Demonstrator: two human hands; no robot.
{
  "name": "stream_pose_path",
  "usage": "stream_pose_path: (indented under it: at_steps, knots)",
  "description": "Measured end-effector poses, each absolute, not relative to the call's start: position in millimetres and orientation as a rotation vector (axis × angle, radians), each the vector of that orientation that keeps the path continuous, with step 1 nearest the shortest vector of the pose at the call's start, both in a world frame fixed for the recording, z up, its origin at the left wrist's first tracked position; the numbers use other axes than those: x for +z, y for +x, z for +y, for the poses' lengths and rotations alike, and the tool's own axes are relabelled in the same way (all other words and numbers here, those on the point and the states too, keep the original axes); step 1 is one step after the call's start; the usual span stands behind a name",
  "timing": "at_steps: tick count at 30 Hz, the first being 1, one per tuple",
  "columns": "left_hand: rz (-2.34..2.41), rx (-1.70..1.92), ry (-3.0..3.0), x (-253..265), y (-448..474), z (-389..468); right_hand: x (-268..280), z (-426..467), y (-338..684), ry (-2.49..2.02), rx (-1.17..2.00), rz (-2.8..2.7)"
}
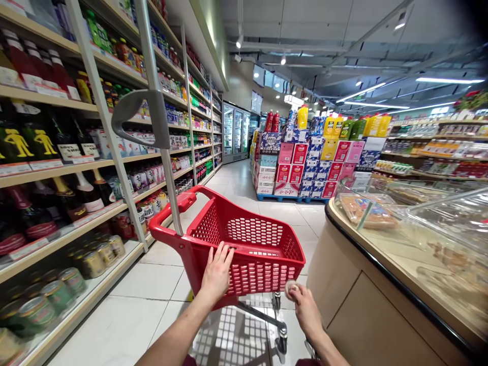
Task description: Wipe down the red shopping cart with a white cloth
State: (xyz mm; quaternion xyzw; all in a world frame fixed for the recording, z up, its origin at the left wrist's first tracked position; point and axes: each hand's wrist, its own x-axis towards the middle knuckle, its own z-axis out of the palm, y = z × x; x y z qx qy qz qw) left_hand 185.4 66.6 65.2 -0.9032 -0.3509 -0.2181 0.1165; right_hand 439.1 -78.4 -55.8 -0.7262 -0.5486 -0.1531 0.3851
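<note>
A red plastic shopping cart (263, 254) with a lattice basket stands sideways in front of me. Its basket shows no goods inside. My left hand (216, 272) is on the near rim of the basket, its fingers laid over the edge; the thumb is mostly hidden. To the right of the cart, near its lower front corner, my right hand (305, 305) is closed in a pinch. A small, pale round object (291, 289) is between its fingers; its kind I cannot make out. A grey pole with a handle loop (143, 119) rises from the cart's handle end.
Shelves (87, 162) of bottles and cans line the left side. At right stands a curved display counter (354, 269) with packaged food under clear covers. Stacked drink cartons (292, 173) sit on a blue pallet ahead. Glass-door fridges (234, 129) stand farther back, beyond the tiled aisle (224, 185).
</note>
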Motion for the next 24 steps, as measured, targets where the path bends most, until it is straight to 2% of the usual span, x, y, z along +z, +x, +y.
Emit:
stream_pose_path:
  at_steps: [5,11,17,24]
  knots:
    - [-1.046,-0.6,-2.626,64,185,64,-23,-46,413,-1.652,-0.532,-1.332]
    - [-1.009,-0.537,-2.625,62,181,66,-41,-36,374,-1.655,-0.444,-1.505]
    - [-1.006,-0.517,-2.596,58,180,65,-13,-22,364,-1.549,-0.513,-1.484]
    - [-0.979,-0.514,-2.619,57,177,63,-21,-26,350,-1.555,-0.459,-1.612]
